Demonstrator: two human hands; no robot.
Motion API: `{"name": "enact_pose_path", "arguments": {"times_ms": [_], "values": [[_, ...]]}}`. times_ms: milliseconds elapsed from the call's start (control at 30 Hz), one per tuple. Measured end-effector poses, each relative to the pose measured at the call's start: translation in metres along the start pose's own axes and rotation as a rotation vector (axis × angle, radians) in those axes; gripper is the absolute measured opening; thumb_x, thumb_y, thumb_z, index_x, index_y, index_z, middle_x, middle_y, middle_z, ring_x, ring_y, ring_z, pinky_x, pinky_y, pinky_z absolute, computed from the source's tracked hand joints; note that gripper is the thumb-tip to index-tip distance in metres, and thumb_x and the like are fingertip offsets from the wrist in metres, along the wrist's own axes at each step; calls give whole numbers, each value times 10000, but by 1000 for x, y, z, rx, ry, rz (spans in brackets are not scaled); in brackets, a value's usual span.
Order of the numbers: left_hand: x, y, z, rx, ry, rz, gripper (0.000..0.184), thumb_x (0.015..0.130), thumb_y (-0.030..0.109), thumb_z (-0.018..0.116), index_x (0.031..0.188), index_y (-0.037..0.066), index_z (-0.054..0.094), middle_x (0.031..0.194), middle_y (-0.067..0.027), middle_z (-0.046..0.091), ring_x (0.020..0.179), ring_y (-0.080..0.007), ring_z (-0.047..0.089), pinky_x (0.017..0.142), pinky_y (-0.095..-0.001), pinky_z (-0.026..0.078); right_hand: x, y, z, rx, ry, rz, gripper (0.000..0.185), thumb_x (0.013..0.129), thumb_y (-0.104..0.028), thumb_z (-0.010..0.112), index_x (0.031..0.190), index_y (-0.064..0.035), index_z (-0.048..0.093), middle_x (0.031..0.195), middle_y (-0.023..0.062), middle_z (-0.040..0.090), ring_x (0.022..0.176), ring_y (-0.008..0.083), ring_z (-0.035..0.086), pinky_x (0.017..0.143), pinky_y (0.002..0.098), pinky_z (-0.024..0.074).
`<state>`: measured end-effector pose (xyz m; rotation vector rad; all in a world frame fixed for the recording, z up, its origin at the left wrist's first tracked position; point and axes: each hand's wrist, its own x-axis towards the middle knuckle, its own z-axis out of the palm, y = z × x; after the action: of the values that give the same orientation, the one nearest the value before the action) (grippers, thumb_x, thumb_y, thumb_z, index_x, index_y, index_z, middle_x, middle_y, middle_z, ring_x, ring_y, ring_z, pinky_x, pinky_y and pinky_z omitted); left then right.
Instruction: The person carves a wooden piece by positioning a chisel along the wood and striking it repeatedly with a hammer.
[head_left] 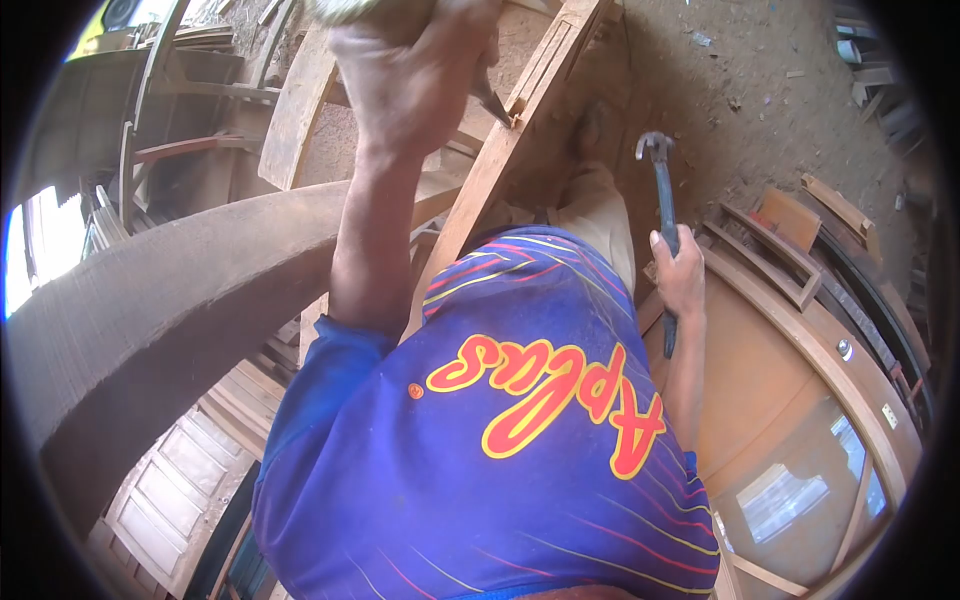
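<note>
At the top of the view my left hand [405, 75] is closed around a chisel, whose handle is mostly hidden. The dark chisel blade [490, 101] slants down to a notch with small shavings in a long wooden beam [470, 205]. A pale rounded thing [345, 9] shows beside this hand at the frame's top edge, too cut off to identify. On the right my right hand [681, 272] grips the dark handle of a claw hammer [665, 190], its metal head up and apart from the beam and chisel.
A thick curved timber [200, 250] crosses the left side. At lower right lies a large wooden panel [760, 400] with a frame. More framed pieces [770, 250] lean at the right. A panelled door [175, 495] lies lower left. Dirt floor [760, 90] shows at the top.
</note>
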<state>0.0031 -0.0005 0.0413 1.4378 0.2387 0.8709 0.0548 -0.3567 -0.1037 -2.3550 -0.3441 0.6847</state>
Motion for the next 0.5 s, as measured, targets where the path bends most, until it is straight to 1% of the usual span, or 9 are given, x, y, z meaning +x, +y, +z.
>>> {"name": "enact_pose_path", "arguments": {"times_ms": [33,67,133,167,300,333,367,467,500], "values": [[-1,6,6,-6,5,8,200,976,140,682,842,14,603,624,-8,555,552,-100,570,455,-275,433,2,-14,-5,-3,7,-35,321,995,-320,634,1010,0,610,755,187,630,713,337,631,704,452,489],[-2,11,10,60,91,-96,126,959,113,670,868,31,642,669,-4,596,584,-88,583,488,-263,450,5,-23,-8,-9,16,-48,321,995,-320,634,1010,0,610,755,187,630,713,337,631,704,452,489],[-6,12,15,14,138,-72,159,971,43,643,814,67,635,656,39,582,545,-24,511,436,-216,381,10,-38,-12,-6,74,-191,304,997,-309,643,1020,-8,610,718,162,615,660,304,609,670,435,487],[-8,13,18,10,143,-64,159,971,43,643,814,67,635,656,39,582,545,-24,511,436,-216,381,11,-47,-16,-10,78,-200,304,997,-309,643,1020,-8,610,718,162,615,660,304,609,670,435,487],[-14,9,15,193,204,7,124,948,13,669,837,66,650,668,57,582,566,-26,518,469,-223,413,11,-81,-26,20,102,-288,282,1002,-297,654,1025,-20,611,700,110,611,639,216,597,634,389,481],[-15,9,13,171,145,-32,118,941,14,681,839,67,652,674,56,587,577,-26,526,479,-222,417,10,-89,-28,34,124,-332,277,1004,-296,657,1026,-23,610,693,93,610,640,185,595,624,376,478],[-16,10,11,149,86,-71,114,933,15,693,840,68,654,681,55,593,588,-27,534,488,-221,422,8,-98,-30,30,126,-339,277,1004,-296,657,1026,-23,610,693,93,610,640,185,595,624,376,478],[-14,11,7,32,21,-122,70,921,29,715,872,51,671,679,44,605,607,-37,558,509,-236,442,2,-126,-42,56,137,-363,267,1003,-284,672,1026,-25,612,702,56,624,662,164,603,634,360,484],[-13,9,8,29,22,-114,70,921,29,715,872,51,671,679,44,605,607,-37,558,509,-236,442,0,-135,-49,108,180,-425,250,1004,-272,676,1027,-31,615,710,38,621,641,141,592,602,334,479]]}}
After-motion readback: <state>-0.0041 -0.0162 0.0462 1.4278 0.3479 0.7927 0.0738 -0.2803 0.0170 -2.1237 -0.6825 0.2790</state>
